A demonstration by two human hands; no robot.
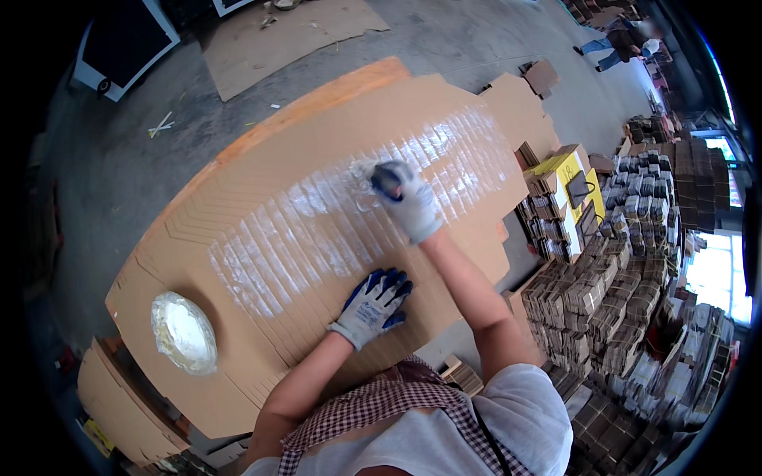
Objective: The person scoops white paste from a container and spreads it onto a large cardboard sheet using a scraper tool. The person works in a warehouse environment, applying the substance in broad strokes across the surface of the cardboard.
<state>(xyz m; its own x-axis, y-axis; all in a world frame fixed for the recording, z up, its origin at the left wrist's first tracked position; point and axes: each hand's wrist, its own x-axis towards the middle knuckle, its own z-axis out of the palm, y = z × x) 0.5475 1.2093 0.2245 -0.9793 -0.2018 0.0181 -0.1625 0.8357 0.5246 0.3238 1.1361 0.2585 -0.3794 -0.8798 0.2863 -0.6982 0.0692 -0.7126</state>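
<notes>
Flat cardboard sheets [214, 190] lie before me, fanned out so that their edges form narrow parallel strips. A wet white smear, which looks like glue [317, 222], runs in a broad band across these strips. My right hand [409, 202], in a white and blue work glove, is over the smeared band, its fingers curled and blurred. What it grips, if anything, is hidden. My left hand [373, 305], gloved alike, rests with fingers stretched out on the near part of the cardboard. At the left, a plastic-wrapped bowl [184, 333] of white paste stands on the cardboard.
An orange-brown board edge [317, 99] shows beyond the sheets. Tall bundles of folded cardboard [587, 293] stand at the right, beside a yellow and white box [567, 186]. Another person [623, 46] is far off at the upper right. More cardboard [131, 404] lies at the lower left.
</notes>
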